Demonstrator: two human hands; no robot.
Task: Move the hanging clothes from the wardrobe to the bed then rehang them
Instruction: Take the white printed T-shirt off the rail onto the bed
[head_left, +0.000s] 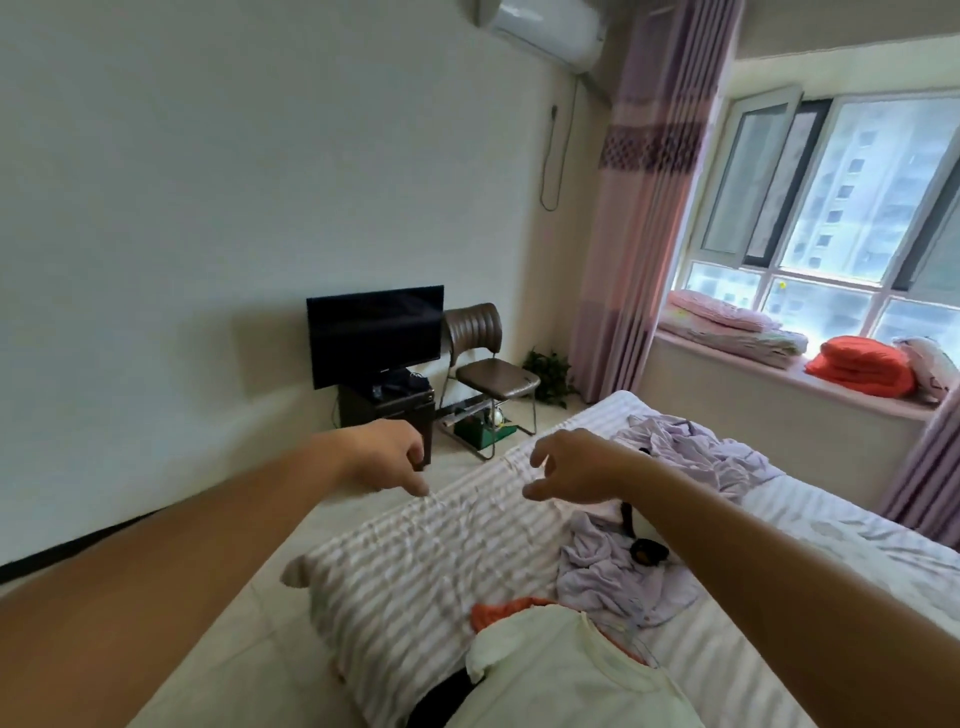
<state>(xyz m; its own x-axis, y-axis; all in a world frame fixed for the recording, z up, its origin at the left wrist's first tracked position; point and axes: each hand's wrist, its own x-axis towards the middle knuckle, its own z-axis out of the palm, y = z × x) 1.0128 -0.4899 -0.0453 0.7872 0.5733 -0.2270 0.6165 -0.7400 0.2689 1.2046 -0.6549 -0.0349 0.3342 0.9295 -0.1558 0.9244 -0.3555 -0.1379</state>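
Both hands, left (387, 452) and right (569, 470), hover loosely curled and empty over a clothes-strewn bed (810, 525), lilac shirt (691, 447) among them.

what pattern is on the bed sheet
Pale stripes, grey-lilac and white, on the bed sheet; clearest in the head view.

A plain white wall (208, 182) backs a dark television (375, 332) on a low cabinet (387, 410) beside a brown chair (485, 364), while pink curtains (644, 208) frame a bright window (841, 208) under an air conditioner (550, 31).
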